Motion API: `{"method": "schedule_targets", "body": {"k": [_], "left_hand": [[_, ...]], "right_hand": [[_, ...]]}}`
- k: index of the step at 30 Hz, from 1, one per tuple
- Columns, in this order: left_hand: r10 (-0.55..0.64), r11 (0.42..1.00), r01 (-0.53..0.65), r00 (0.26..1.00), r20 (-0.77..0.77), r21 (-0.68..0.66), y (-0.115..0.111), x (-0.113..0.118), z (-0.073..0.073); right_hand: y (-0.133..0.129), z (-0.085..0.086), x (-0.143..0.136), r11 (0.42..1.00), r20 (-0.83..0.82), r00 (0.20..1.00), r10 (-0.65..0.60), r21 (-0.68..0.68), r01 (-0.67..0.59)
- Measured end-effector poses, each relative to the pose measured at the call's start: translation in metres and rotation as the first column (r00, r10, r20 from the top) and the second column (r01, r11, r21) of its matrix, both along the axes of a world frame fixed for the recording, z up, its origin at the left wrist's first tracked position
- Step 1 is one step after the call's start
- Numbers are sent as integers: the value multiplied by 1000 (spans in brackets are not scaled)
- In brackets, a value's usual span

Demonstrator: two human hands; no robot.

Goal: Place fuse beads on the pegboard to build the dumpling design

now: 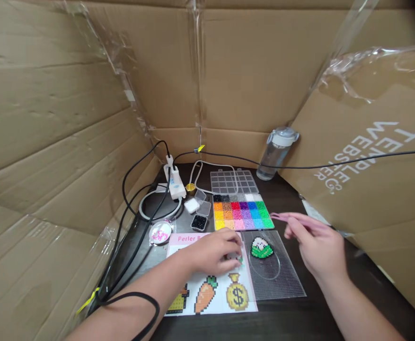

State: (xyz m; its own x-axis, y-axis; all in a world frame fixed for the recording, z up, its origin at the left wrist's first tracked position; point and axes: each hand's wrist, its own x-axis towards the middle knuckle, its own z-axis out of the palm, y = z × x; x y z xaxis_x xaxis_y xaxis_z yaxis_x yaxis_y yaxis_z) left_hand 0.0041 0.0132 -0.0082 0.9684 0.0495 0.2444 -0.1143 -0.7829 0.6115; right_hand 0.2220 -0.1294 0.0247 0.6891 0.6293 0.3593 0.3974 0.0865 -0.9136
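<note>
In the head view my right hand (319, 246) grips a pair of pink tweezers (299, 219). Their tips point left, near the right edge of the bead box (243, 213), which is filled with beads sorted by colour. My left hand (217, 251) rests on the printed pattern sheet (207, 270), fingers loosely curled and thumb apart, with nothing visible in it; it covers part of a picture. Right of the sheet lies a clear pegboard (288, 279) with a white, green and black bead figure (261, 248) near its top.
Small clear boxes hold black beads (199, 222) and white beads (192, 205). A round dish (160, 232) has pink beads. Behind are a power strip (174, 181), an empty divided lid (233, 181) and a water bottle (277, 154). Black cables (122, 237) cross the left side. Cardboard walls surround the table.
</note>
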Motion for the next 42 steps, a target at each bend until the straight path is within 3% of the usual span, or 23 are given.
{"method": "schedule_targets", "body": {"k": [3,6,10,16,24,42], "left_hand": [[-4,1000,4,1000,4,-2,0,1,3],[-2,1000,2,1000,9,-4,1,1,4],[-12,1000,13,1000,24,-7,2,1,3],[-18,1000,18,1000,-9,-10,3,4,2],[-12,1000,11,1000,-26,-12,2,5,2],[-16,1000,16,1000,-15,-16,2,6,4]], "right_hand": [[43,5,2,992,-75,992,99,-71,-105],[79,-1,-4,977,-28,980,197,-71,-199],[102,-17,-10,949,-18,954,300,-99,-300],[98,-36,-9,950,-101,958,268,-138,-280],[99,-34,-8,951,-205,944,258,-121,-286],[99,-38,-8,947,-193,945,265,-133,-293]]}}
